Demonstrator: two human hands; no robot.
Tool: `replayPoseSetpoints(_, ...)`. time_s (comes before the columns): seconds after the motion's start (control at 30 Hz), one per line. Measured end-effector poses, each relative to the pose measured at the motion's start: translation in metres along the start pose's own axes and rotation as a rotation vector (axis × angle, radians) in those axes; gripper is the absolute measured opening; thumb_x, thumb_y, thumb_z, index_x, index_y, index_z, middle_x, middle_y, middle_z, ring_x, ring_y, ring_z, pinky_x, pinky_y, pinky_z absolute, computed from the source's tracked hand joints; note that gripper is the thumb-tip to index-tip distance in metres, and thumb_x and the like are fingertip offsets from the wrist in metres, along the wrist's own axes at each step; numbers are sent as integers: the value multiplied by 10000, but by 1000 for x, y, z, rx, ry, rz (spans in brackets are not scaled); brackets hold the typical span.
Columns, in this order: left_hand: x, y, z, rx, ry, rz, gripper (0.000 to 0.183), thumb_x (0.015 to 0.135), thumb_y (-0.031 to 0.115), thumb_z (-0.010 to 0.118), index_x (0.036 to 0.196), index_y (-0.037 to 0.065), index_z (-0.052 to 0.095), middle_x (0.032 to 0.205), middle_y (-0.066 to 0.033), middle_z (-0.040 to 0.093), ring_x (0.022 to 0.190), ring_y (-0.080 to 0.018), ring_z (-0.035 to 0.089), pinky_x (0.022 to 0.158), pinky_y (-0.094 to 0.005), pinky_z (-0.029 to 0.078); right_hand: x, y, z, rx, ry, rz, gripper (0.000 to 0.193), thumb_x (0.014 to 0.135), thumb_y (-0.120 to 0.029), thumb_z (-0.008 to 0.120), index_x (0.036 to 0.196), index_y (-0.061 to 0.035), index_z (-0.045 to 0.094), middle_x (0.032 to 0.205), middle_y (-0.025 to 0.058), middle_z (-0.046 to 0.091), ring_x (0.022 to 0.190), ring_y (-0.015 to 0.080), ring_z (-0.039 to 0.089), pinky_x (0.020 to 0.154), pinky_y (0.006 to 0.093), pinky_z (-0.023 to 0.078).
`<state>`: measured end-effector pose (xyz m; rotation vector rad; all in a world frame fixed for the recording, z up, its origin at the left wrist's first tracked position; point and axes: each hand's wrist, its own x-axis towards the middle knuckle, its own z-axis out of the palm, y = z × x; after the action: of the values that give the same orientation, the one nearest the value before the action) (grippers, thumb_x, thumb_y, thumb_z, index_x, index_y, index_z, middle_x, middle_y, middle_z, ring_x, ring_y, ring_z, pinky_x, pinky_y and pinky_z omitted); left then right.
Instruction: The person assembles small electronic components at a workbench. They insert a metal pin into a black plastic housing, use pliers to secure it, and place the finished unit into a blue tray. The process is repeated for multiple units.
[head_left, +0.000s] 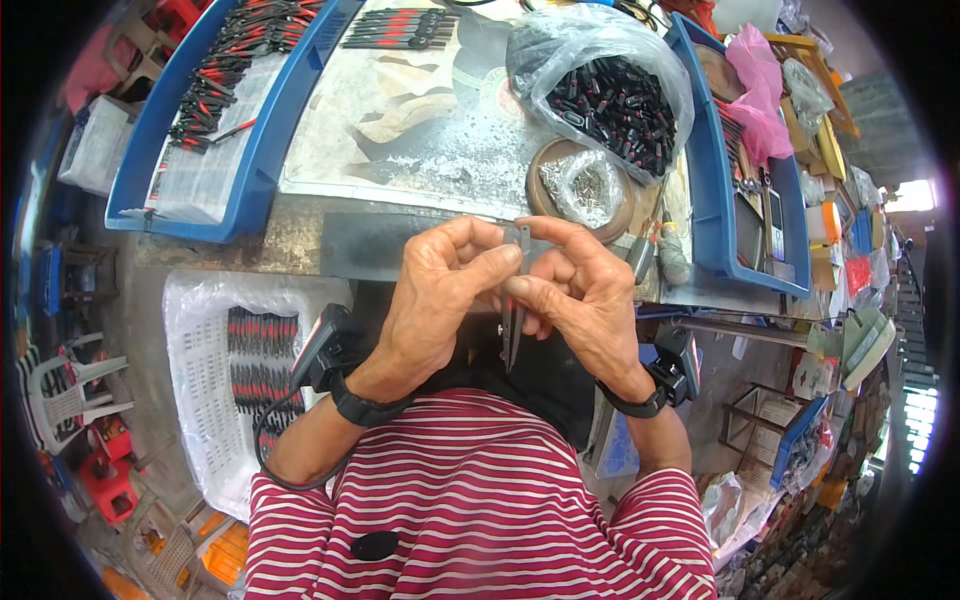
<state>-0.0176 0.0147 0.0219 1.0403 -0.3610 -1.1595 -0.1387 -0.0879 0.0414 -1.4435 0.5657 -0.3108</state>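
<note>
Before my chest, both hands are closed on a slim dark tool with two pointed legs, which looks like a drawing compass (511, 335). Its legs point down toward my body, a small bright screw shows on one side, and a flat grey piece rises at its top. My left hand (445, 290) pinches near that upper end with thumb and forefinger. Lower down, the thumb and curled fingers of my right hand (585, 300) grip it, with the forefinger stretched over the top. My fingers hide its middle part.
The bench (420, 150) bears a row of red-and-black tools (400, 28), a plastic bag of small black-and-red parts (610, 110) and a round dish (535, 190) of small metal pieces. Blue trays (262, 165) (715, 215) stand either side. A white basket (200, 400) holds more tools.
</note>
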Motion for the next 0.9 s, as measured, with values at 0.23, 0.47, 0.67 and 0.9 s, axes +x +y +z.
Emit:
replayPoseSetpoints(0.23, 2, -4, -1, 8, 2, -11, 108, 864, 117, 602, 901, 32, 548, 769, 0, 582, 674, -60, 562, 598, -201, 460, 0, 6, -3, 13, -32, -9, 427, 836, -58, 640, 1218, 16, 464, 674, 31, 596, 531, 60, 547, 435, 175, 411)
replayPoseSetpoints(0.47, 2, -6, 1, -4, -9, -18, 99, 862, 115, 605, 894, 39, 548, 762, -5, 587, 675, -66, 567, 597, -205, 464, 0, 10, -6, 37, -26, 17, 428, 832, -70, 651, 1213, 14, 474, 671, 35, 605, 529, 65, 557, 428, 175, 414)
replayPoseSetpoints(0.67, 4, -8, 2, 14, 16, 3, 138, 856, 133, 609, 888, 12, 551, 722, -46, 608, 631, -81, 573, 572, -215, 467, 1, 15, -7, 82, -25, 8, 435, 827, -71, 658, 1213, 17, 477, 673, 43, 610, 519, 72, 560, 415, 173, 411)
replayPoseSetpoints(0.9, 6, -9, 3, 38, 33, 12, 159, 838, 140, 624, 846, -9, 572, 690, -54, 610, 584, -86, 557, 538, -221, 456, 2, 18, -7, 92, -3, 3, 440, 818, -58, 663, 1213, 20, 485, 672, 49, 609, 517, 76, 562, 415, 176, 414)
